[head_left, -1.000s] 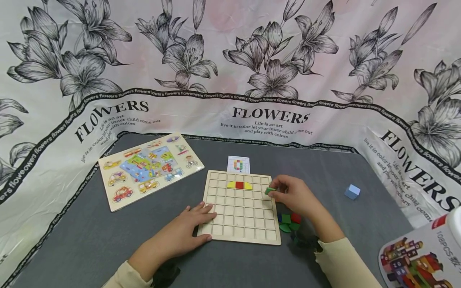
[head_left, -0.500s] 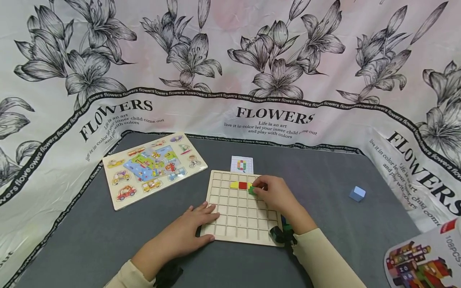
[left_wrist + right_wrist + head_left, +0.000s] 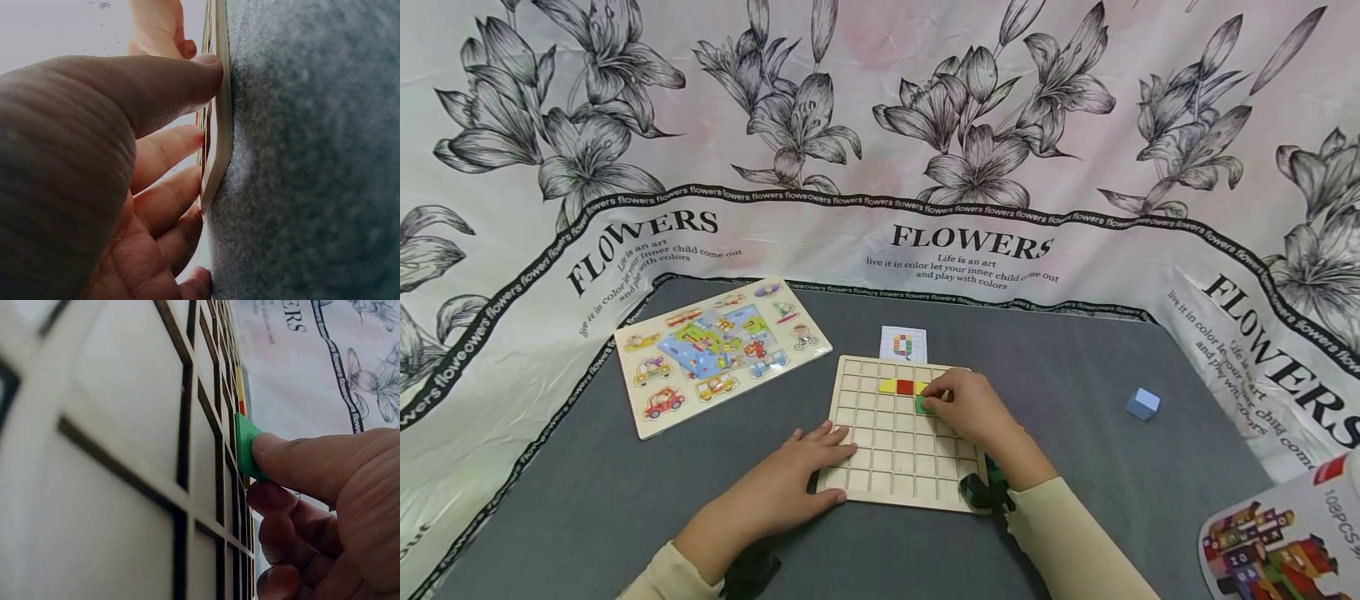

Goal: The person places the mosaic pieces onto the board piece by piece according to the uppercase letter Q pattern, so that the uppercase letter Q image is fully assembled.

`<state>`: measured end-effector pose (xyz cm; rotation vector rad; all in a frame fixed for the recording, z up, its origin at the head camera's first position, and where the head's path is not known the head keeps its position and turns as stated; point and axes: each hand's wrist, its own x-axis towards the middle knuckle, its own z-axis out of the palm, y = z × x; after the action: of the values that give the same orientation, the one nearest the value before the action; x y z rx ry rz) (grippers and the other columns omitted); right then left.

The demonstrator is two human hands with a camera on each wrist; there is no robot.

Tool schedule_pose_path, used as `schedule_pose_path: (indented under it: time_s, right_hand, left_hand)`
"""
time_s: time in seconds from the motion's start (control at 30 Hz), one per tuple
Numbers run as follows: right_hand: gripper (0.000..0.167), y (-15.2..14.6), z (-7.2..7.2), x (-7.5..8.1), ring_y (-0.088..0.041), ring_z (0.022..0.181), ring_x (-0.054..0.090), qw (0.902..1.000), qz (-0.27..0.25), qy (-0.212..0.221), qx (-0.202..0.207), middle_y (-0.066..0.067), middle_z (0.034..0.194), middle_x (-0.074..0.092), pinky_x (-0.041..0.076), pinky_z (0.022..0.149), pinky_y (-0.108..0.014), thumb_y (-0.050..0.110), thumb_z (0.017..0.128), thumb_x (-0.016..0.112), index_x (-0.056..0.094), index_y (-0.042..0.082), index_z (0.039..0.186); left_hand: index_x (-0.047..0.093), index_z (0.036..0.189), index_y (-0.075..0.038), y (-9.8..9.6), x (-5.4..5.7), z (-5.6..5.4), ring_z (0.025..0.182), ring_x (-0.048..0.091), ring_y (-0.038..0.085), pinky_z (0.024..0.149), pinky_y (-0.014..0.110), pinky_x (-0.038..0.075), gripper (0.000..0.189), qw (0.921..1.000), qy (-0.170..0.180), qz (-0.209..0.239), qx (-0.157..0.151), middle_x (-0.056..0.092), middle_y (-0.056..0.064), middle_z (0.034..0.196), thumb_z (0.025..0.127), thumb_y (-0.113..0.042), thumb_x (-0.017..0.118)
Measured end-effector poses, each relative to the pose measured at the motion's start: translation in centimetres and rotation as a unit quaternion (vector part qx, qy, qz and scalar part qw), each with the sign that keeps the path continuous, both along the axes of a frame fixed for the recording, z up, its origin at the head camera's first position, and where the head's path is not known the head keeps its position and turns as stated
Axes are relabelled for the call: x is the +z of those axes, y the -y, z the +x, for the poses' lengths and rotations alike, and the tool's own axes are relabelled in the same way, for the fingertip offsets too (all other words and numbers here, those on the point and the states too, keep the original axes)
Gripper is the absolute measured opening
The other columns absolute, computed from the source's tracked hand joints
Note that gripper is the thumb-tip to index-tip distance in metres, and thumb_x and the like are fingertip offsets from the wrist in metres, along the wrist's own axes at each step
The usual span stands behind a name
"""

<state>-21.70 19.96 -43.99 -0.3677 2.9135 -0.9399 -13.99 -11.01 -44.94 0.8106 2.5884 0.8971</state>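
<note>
A wooden grid board [image 3: 883, 461] lies on the grey table. Near its far side a yellow tile [image 3: 888, 386], a red tile [image 3: 906, 387] and a second yellow tile [image 3: 921, 388], partly covered by fingers, sit in one row. My right hand [image 3: 973, 408] pinches a green square tile [image 3: 247, 447] between thumb and finger, just below the right yellow tile. In the right wrist view it stands tilted against the grid. My left hand [image 3: 782, 475] rests with spread fingers on the board's left edge; its thumb [image 3: 181, 81] touches the near-left edge.
A small pattern card [image 3: 903, 342] lies behind the board. At the back left is a vehicle puzzle board [image 3: 722, 358]. A blue cube [image 3: 1143, 403] lies at the right, with a white tub [image 3: 1277, 533] near the front right corner. My right wrist hides most loose tiles beside the board.
My right hand has carried the green tile leftward from the board's right edge to the cell below the right yellow tile, then slightly nearer. The left hand stays on the board.
</note>
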Motion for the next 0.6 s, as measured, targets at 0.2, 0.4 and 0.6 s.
schedule_pose_path:
  time_s: [0.2, 0.4, 0.6]
  right_hand:
    - [0.007, 0.2, 0.1, -0.1, -0.015, 0.086, 0.063, 0.9997, 0.02, -0.009, -0.008, -0.002, 0.105, 0.077, 0.056, 0.077, -0.037, 0.016, 0.099, 0.081, 0.087, 0.015, 0.102]
    - [0.008, -0.2, 0.2, 0.4, -0.018, 0.088, 0.062, 0.9994, 0.03, -0.008, -0.016, -0.003, 0.108, 0.076, 0.054, 0.076, -0.036, 0.017, 0.101, 0.079, 0.086, 0.015, 0.105]
    - [0.019, -3.3, 0.9, 1.6, -0.02, 0.081, 0.058, 0.9994, -0.002, 0.005, -0.034, -0.008, 0.107, 0.073, 0.051, 0.065, -0.035, 0.015, 0.105, 0.073, 0.081, 0.008, 0.121]
  left_hand:
    - [0.06, 0.158, -0.012, 0.0, 0.0, 0.0, 0.167, 0.029, 0.037, 0.132, 0.073, 0.019, 0.061, 1.0, 0.003, 0.0, -0.001, 0.044, 0.01, 0.173, 0.101, -0.025, 0.079]
    - [0.061, 0.157, -0.012, 0.0, -0.1, 0.0, 0.167, 0.03, 0.036, 0.132, 0.072, 0.02, 0.061, 1.0, -0.001, -0.001, 0.001, 0.045, 0.01, 0.173, 0.101, -0.025, 0.079]
    - [0.061, 0.157, -0.013, 0.0, -0.2, 0.0, 0.167, 0.03, 0.035, 0.132, 0.071, 0.02, 0.061, 1.0, -0.003, -0.004, 0.002, 0.045, 0.009, 0.173, 0.101, -0.026, 0.08]
